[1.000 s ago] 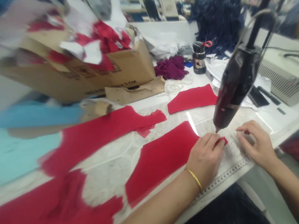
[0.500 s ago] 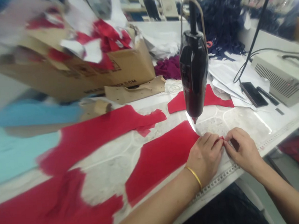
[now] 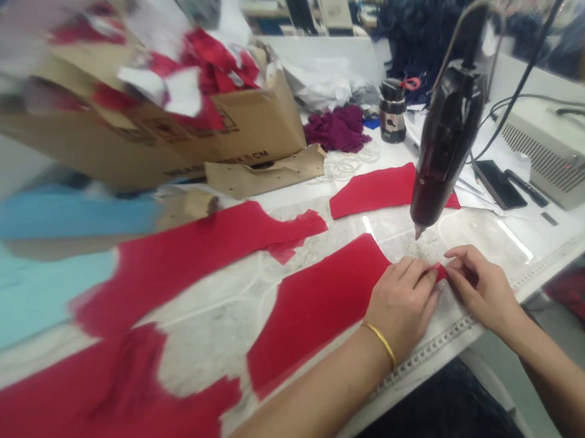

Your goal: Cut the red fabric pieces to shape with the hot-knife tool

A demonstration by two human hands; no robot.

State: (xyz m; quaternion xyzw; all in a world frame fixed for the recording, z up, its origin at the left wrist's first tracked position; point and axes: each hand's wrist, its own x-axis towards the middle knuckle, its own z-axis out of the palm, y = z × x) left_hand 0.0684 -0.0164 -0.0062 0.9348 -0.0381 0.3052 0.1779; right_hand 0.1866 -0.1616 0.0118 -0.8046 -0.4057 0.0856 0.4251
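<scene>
A red fabric piece [image 3: 313,304] lies flat on the white table [image 3: 215,331] in front of me. My left hand [image 3: 403,301], with a gold bangle at the wrist, presses on the piece's right end with its fingers closed on the cloth. My right hand [image 3: 480,286] meets it there, fingers pinching the red tip [image 3: 441,272]. A black hanging tool [image 3: 440,148] on a cord swings just above and behind both hands, its tip pointing down at the table.
More red pieces [image 3: 194,249] [image 3: 375,190] lie across the table. A cardboard box [image 3: 166,128] of red scraps stands at the back left, with purple cloth [image 3: 339,129], a dark jar [image 3: 391,112], a phone [image 3: 495,183] and a grey machine [image 3: 553,154] at the right. A tape scale runs along the front edge.
The hanging tool swung left over the table and has come back right, tilted. My right hand moved in from the right and now pinches the red tip beside my left hand.
</scene>
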